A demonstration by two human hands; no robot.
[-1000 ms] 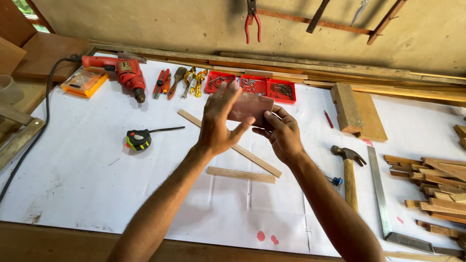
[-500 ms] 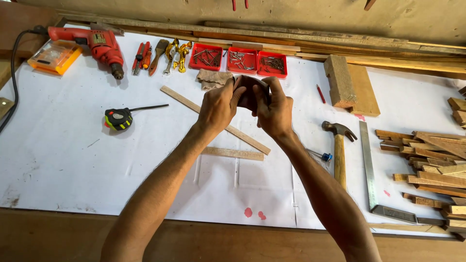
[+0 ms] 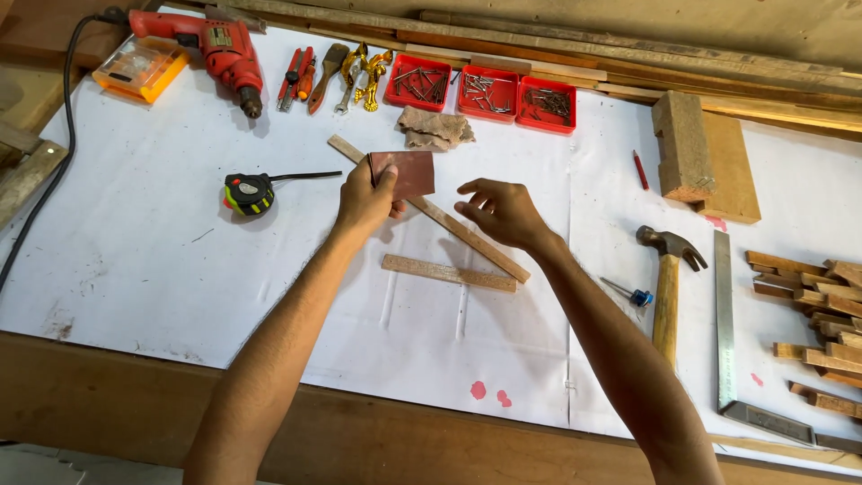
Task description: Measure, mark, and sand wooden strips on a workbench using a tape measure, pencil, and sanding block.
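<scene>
My left hand (image 3: pixel 364 199) holds a folded reddish-brown sheet of sandpaper (image 3: pixel 404 173) by its lower left corner, just above the bench. My right hand (image 3: pixel 501 211) hovers beside it with its fingers apart and nothing in it. Under both hands a long thin wooden strip (image 3: pixel 467 233) lies diagonally on the white sheet (image 3: pixel 162 260) that covers the workbench. A shorter wooden strip (image 3: pixel 447 272) lies flat just in front of the hands.
A tape measure (image 3: pixel 250 192) lies to the left, a red drill (image 3: pixel 215 45) and hand tools at the back left. Three red trays of nails (image 3: pixel 480 90) and crumpled sandpaper (image 3: pixel 434 128) sit behind. Right: wood block (image 3: pixel 687 148), hammer (image 3: pixel 666 283), steel square (image 3: pixel 725 332), stacked wood pieces (image 3: pixel 822 314).
The hands have come apart. Both held the sandpaper together before; now only the left hand holds it, lower over the bench, and the right hand has let go.
</scene>
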